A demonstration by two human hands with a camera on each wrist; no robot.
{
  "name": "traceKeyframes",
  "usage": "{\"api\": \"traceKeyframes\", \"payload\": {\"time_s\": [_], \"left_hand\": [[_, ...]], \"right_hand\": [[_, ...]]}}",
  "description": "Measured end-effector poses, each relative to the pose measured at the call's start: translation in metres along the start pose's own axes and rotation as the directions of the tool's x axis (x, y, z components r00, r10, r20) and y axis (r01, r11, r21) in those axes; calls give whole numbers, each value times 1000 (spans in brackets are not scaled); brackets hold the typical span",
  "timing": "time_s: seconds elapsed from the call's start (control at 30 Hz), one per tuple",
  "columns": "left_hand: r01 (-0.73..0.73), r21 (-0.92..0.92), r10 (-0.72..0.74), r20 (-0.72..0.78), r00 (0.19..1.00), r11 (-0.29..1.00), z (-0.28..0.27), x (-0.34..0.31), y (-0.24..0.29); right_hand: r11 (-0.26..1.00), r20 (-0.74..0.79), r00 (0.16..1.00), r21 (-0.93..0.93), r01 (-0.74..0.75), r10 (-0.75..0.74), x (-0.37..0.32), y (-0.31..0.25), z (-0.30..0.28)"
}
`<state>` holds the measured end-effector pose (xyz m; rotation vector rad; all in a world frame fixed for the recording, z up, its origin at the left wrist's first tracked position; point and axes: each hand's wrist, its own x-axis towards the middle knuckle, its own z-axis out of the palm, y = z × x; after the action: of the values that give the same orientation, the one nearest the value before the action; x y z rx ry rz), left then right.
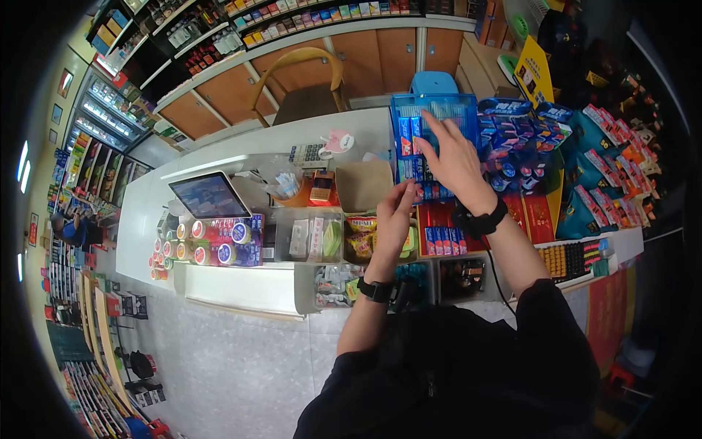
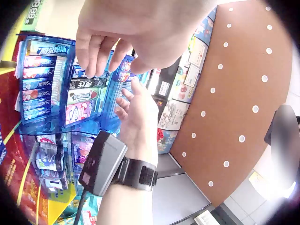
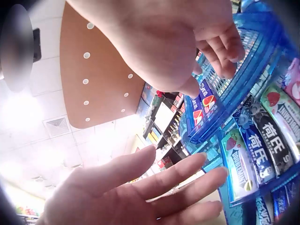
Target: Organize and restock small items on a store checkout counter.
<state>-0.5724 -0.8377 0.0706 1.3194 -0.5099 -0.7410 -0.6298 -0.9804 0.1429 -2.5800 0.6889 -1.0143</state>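
My right hand (image 1: 457, 164) reaches over the top tier of a blue plastic gum rack (image 1: 472, 124), fingers extended beside two blue gum packs (image 1: 404, 135). In the right wrist view, the right hand's fingers hang close over the rack's grid tray and those packs (image 3: 204, 105). Lower and to the left, my left hand (image 1: 393, 223) is held in front of the rack's lower rows, fingers loosely extended and nothing in its palm. Doublemint packs (image 3: 239, 164) and other gum packs (image 3: 274, 140) fill the tier below.
Bins of wrapped snacks (image 1: 362, 238) and a tray of red and blue packs (image 1: 444, 241) sit in front of the rack. Left along the counter (image 1: 146, 227) are a tablet screen (image 1: 210, 197) and stacked tubs (image 1: 227, 254). Hanging snack bags (image 1: 596, 172) stand at right; a cable (image 1: 501, 282) trails from the right wrist.
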Motion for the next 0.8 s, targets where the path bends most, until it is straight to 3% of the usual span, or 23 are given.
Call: {"api": "traceKeyframes", "payload": {"time_s": [0.07, 0.13, 0.2, 0.27, 0.33, 0.37, 0.4, 0.47, 0.5, 0.67, 0.73, 0.77, 0.8], "left_hand": [[3, -16, -3, -9, 1000, 1000, 0, 1, -2], [-35, -23, 35, 7, 999, 999, 1, 0, -5], [15, -40, -15, -5, 1000, 999, 3, -1, -5], [23, -42, -23, -4, 1000, 999, 3, -4, -9], [-3, -43, 5, 26, 1000, 999, 6, -2, -10], [28, -55, -27, 22, 999, 998, 8, -10, -16], [48, -51, -46, 36, 998, 998, 9, -14, -21], [118, 0, -118, 38, 992, 993, 6, -19, -34], [145, 61, -148, 58, 987, 988, 3, -20, -44], [237, 113, -243, 36, 969, 965, -1, -34, -63], [255, 164, -263, 30, 964, 953, -1, -36, -70], [261, 124, -268, 42, 963, 957, 4, -43, -76], [264, 125, -270, 39, 962, 957, 8, -45, -79]], "right_hand": [[1000, 59, 998, -1, -3, 3, 3, 3, 3], [1000, 21, 1000, 0, 3, -3, 0, 6, 4], [926, 48, 992, 356, -126, 117, -1, 6, 6], [933, 20, 994, 344, -104, 103, -8, 8, 6], [828, 112, 968, 501, -250, 225, -8, 7, 0], [809, -69, 980, 577, -116, 189, -19, 7, -2], [810, -65, 975, 571, -137, 211, -28, 12, -6], [668, -86, 949, 730, -147, 303, -48, 19, -13], [634, -27, 936, 743, -216, 350, -63, 26, -19], [693, 128, 913, 613, -380, 388, -131, 80, -16], [808, 179, 878, 345, -478, 443, -175, 120, 0], [807, 192, 877, 344, -480, 440, -192, 123, 4], [779, 289, 814, 255, -573, 505, -205, 121, 6]]}}
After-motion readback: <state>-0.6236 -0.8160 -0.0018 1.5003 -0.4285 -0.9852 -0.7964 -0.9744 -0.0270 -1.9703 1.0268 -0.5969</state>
